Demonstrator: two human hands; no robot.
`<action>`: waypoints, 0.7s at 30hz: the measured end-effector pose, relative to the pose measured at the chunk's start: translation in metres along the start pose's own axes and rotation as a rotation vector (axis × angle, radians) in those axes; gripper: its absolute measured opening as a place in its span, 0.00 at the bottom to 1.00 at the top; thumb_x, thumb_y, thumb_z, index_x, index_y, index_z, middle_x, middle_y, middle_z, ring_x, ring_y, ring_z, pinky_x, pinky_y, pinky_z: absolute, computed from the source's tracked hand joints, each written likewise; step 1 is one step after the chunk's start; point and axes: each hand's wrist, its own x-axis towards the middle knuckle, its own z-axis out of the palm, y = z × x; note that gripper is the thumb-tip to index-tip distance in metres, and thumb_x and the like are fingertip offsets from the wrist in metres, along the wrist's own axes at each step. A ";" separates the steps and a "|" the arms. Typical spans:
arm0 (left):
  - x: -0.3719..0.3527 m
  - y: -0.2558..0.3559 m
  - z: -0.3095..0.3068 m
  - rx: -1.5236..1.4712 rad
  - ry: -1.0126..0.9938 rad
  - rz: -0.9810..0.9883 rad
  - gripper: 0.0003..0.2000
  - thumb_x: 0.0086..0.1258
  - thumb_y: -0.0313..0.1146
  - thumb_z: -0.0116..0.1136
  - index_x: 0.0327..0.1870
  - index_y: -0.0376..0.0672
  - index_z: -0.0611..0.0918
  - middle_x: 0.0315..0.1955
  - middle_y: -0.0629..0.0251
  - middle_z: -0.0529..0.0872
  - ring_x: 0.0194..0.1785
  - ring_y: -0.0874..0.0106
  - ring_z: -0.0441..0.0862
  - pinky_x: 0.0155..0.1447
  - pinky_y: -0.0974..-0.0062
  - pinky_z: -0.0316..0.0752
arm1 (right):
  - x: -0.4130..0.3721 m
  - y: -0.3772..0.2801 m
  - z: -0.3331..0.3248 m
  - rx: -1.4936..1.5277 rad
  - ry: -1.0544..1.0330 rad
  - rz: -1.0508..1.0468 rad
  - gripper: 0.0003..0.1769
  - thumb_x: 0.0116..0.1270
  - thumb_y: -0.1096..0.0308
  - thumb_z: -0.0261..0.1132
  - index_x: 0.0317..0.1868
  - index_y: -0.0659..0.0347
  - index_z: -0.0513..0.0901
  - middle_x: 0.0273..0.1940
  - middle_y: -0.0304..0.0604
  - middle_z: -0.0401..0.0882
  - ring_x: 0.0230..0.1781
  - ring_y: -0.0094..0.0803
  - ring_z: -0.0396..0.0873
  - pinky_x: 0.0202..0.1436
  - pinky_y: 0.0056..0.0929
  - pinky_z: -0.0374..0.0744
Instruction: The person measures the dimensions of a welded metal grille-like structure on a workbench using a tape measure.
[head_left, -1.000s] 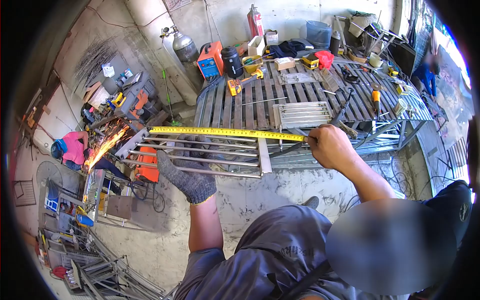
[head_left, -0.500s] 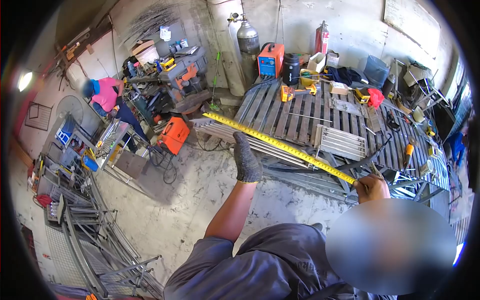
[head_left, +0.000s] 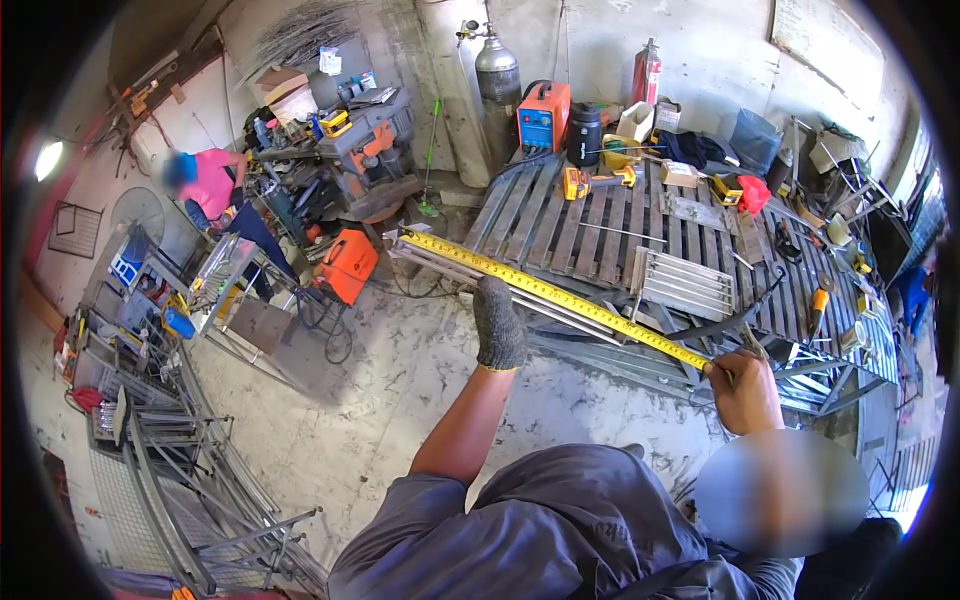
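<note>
A metal grille frame (head_left: 455,265) of parallel bars juts out from the slatted work table (head_left: 545,215). My left hand (head_left: 498,325), in a grey knitted glove, grips the frame from below near its middle. A yellow tape measure (head_left: 560,298) lies stretched along the frame's upper edge, from its far left end down to my right hand (head_left: 742,388). My bare right hand pinches the tape's near end at the frame's right end.
The table carries a smaller grille (head_left: 685,284), an orange welder (head_left: 543,116), a yellow drill (head_left: 590,182) and loose tools. A gas cylinder (head_left: 497,72) stands behind. A person in pink (head_left: 212,190) works at a bench on the left. Metal frames (head_left: 200,500) are stacked on the floor.
The view swung left and down after a second ago; the frame and tape now run diagonally. Sparks by the person in pink have stopped. Since half a second ago my hands barely shifted.
</note>
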 end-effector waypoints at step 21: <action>-0.001 0.008 0.002 0.021 -0.037 0.010 0.42 0.72 0.73 0.68 0.75 0.48 0.77 0.61 0.62 0.86 0.65 0.60 0.84 0.75 0.52 0.81 | 0.010 0.002 0.005 -0.010 -0.027 -0.035 0.11 0.75 0.66 0.74 0.43 0.67 0.94 0.40 0.62 0.89 0.43 0.64 0.89 0.52 0.55 0.85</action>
